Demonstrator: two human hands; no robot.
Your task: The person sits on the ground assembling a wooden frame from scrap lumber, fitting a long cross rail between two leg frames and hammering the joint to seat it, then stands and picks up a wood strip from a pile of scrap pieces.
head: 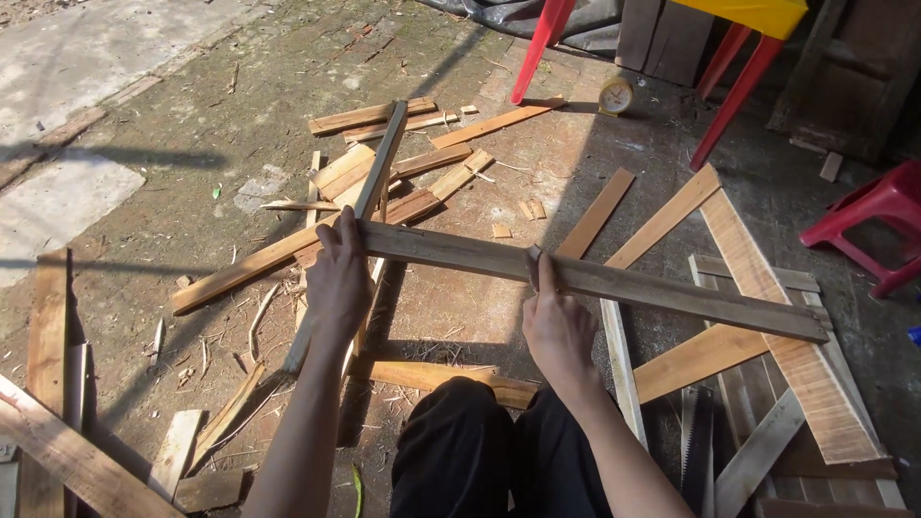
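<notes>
In the head view, both hands held a long grey slat that ran from the left hand, at centre left, down to the right, its far end reaching over a pallet at the right. The left hand was closed around the slat's left end, fingers wrapped over the top, just where a second, thinner batten crossed it. That batten slanted from near left to far, its upper end pointing away over a heap of planks. The right hand gripped the slat near its middle, thumb laid along the near face and fingers curled behind. The slat was raised above the ground, in front of the person's knees, which were clad in black.

More boards lay at the near left on the dirt. A saw rested beside the pallet, near right. Far off stood red chair legs and a small round clock; a red stool sat at the right.
</notes>
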